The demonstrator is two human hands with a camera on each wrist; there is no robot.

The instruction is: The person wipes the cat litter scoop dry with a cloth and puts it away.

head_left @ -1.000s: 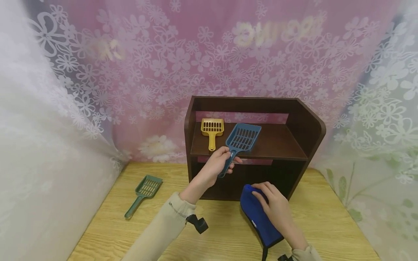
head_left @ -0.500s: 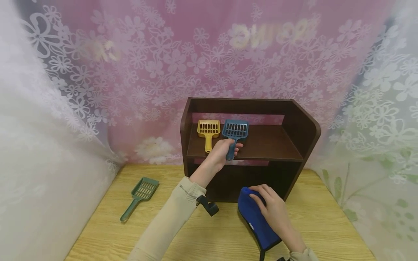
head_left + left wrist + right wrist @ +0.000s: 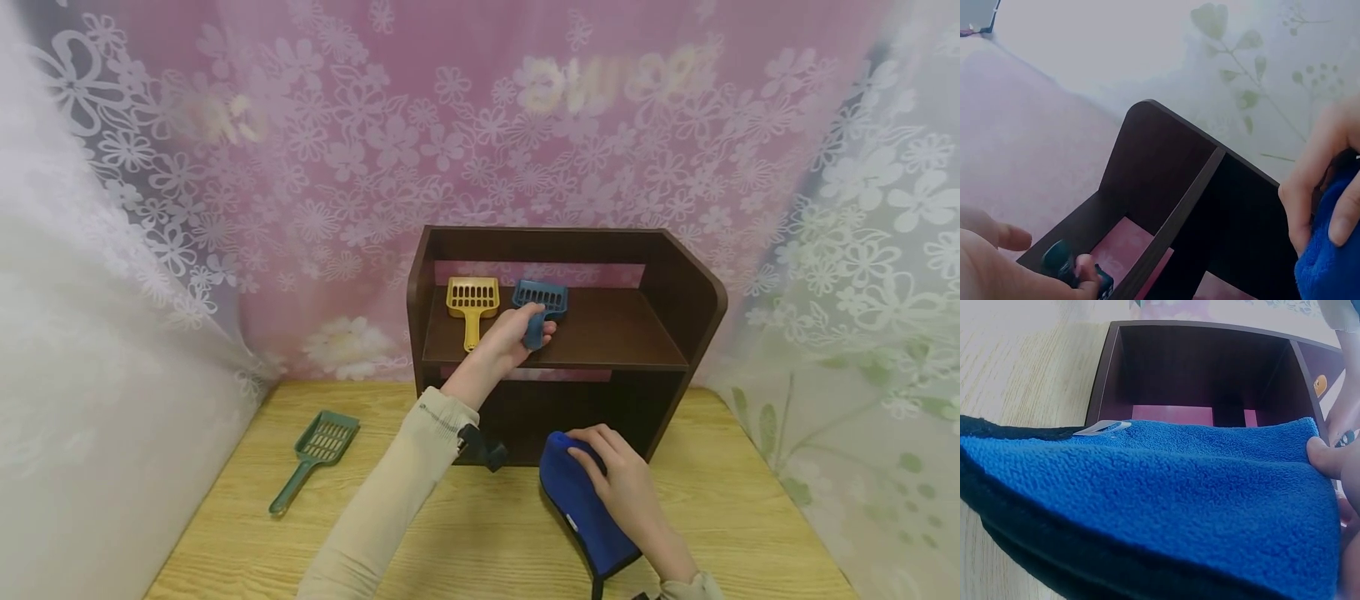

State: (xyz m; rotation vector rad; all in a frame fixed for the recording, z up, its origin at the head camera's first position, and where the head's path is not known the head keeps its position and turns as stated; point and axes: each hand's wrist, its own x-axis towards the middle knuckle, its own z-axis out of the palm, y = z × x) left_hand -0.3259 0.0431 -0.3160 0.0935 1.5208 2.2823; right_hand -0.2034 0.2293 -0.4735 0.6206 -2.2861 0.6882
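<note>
Left hand (image 3: pixel 513 333), mine: just right of centre in the head view, arm extended from the bottom edge up and to the right. Fingers curled round the handle of the blue scoop (image 3: pixel 534 335), thumb towards its top; whether the thumb presses, I cannot tell. Scoop: over the upper board of the brown shelf (image 3: pixel 607 333), slotted head pointing to the top of the frame; full contact with the board unclear.

Right hand (image 3: pixel 630 492), mine: lower right, wrist bent, pointing up and left. Thumb and fingertips nearly closed, pinching the top end of the blue cloth (image 3: pixel 573 496), dark-edged, hanging slantwise before the shelf.

Yellow scoop (image 3: pixel 472 315): upper board, just left of the blue one.

Green scoop (image 3: pixel 307 460): lower left, on the wooden table (image 3: pixel 450 542).
</note>
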